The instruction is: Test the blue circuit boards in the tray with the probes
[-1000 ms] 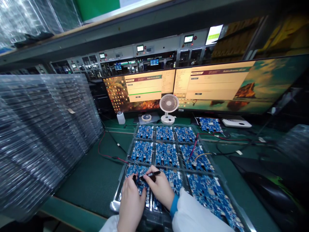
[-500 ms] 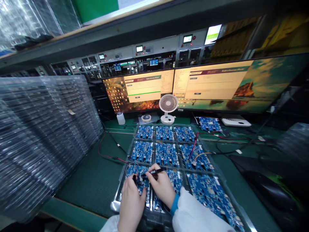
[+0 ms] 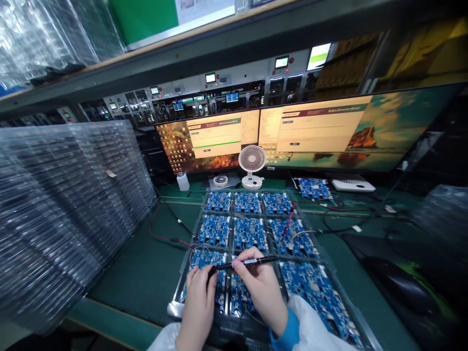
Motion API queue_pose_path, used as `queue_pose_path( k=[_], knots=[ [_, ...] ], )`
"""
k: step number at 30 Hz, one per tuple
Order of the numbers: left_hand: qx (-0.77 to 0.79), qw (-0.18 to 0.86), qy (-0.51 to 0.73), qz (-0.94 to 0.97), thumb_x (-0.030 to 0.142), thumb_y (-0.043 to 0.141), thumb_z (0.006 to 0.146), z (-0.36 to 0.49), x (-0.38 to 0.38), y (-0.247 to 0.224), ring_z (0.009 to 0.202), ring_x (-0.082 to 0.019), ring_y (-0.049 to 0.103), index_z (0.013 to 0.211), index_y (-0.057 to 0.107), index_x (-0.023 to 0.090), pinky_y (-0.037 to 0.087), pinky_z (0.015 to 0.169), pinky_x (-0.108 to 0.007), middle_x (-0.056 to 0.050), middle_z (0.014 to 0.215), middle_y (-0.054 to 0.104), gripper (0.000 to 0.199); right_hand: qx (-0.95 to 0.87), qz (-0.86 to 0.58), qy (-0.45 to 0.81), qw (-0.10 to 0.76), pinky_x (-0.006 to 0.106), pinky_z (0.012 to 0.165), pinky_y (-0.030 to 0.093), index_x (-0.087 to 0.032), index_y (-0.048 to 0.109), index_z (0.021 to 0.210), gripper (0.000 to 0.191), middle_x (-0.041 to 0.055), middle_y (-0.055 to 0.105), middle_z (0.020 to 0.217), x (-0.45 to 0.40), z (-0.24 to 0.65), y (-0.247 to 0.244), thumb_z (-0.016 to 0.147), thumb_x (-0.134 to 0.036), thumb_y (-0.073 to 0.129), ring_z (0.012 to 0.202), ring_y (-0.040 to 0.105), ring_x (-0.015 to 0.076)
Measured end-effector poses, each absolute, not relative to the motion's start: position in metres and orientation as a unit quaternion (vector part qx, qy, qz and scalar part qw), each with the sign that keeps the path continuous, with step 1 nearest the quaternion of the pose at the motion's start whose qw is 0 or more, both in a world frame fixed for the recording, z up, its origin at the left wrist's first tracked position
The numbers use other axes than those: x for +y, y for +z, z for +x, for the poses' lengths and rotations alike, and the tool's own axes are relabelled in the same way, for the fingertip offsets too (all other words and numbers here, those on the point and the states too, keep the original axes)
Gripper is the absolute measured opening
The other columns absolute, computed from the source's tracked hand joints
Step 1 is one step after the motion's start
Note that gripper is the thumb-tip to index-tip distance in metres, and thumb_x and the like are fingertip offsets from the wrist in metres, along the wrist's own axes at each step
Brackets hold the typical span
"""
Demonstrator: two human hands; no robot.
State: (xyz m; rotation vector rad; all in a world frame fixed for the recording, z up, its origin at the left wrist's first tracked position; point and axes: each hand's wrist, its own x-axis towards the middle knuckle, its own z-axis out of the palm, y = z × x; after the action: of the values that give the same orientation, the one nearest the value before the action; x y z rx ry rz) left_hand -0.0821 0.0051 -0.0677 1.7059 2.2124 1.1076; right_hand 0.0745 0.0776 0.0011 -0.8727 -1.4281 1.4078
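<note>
My right hand (image 3: 261,285) pinches a slim black marker pen (image 3: 252,262) with a pale label, held almost level over the circuit boards. The pen's left end meets a small black piece (image 3: 211,274), which looks like its cap, between the closed fingers of my left hand (image 3: 199,292). Beneath both hands, a clear plastic tray (image 3: 231,287) holds blue circuit boards in rows. The front-left board (image 3: 208,258) is partly covered by my left hand, and the front-middle board (image 3: 239,292) by my right. Wires run to the front-left board and the middle-right board (image 3: 292,236).
Tall stacks of clear trays (image 3: 69,209) stand on the left. Behind the boards are a white fan (image 3: 252,158), a small white bottle (image 3: 183,182), a tape roll (image 3: 220,180) and two monitors (image 3: 321,131). Cables (image 3: 340,231) and a black mouse (image 3: 398,282) lie to the right.
My right hand has moved right and swung the pen out level above the boards. My left hand has shifted slightly, still closed on the small black piece.
</note>
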Motion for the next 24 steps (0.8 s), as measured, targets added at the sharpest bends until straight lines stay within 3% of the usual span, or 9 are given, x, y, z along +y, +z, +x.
queue_pose_path(
  k=[5,10,14,20,24],
  knots=[
    [0.722,0.07,0.368,0.581,0.044,0.038,0.094,-0.071,0.004,-0.056,0.117,-0.031,0.057,0.11,0.063,0.023,0.04,0.104,-0.064,-0.011,0.115,0.069,0.037,-0.6,-0.363,0.547,0.457,0.028,0.061,0.043,-0.021,0.054,0.074,0.036,-0.0014,0.054,0.068,0.078,0.083,0.003,0.077,-0.056,0.063,0.064,0.052,0.0149],
    [0.655,0.151,0.354,0.651,0.046,0.043,0.093,-0.056,-0.002,-0.027,0.103,-0.025,0.062,0.105,0.064,0.026,0.05,0.096,-0.049,-0.007,0.104,0.07,0.031,-0.665,-0.339,0.543,0.385,0.029,0.066,0.045,-0.021,0.057,0.075,0.022,-0.0012,0.058,0.07,0.071,0.096,0.005,0.077,-0.042,0.063,0.068,0.056,0.0159],
    [0.701,0.145,0.386,0.582,0.05,0.044,0.091,-0.076,0.008,-0.013,0.109,-0.025,0.06,0.116,0.057,0.022,0.049,0.097,-0.044,-0.01,0.116,0.065,0.04,-0.704,-0.353,0.464,0.404,0.031,0.068,0.047,-0.022,0.061,0.075,0.022,0.0008,0.064,0.073,0.075,0.127,0.009,0.08,-0.044,0.061,0.07,0.059,0.0173],
    [0.829,0.123,0.262,0.479,0.018,0.042,0.089,-0.129,0.043,-0.025,0.102,-0.024,0.064,0.103,0.064,0.012,0.046,0.095,-0.036,-0.013,0.108,0.07,0.026,-0.652,-0.467,0.283,0.525,0.03,0.065,0.051,-0.024,0.064,0.077,0.03,0.0025,0.067,0.075,0.108,0.212,0.013,0.078,-0.054,0.06,0.07,0.063,0.0189],
    [0.848,0.102,0.219,0.473,0.012,0.04,0.089,-0.131,0.057,-0.029,0.102,-0.022,0.065,0.109,0.064,0.012,0.045,0.092,-0.03,-0.013,0.108,0.071,0.031,-0.589,-0.535,0.238,0.556,0.03,0.064,0.053,-0.023,0.064,0.083,0.035,0.0027,0.069,0.076,0.121,0.257,0.006,0.077,-0.057,0.059,0.069,0.067,0.0198]
  ],
)
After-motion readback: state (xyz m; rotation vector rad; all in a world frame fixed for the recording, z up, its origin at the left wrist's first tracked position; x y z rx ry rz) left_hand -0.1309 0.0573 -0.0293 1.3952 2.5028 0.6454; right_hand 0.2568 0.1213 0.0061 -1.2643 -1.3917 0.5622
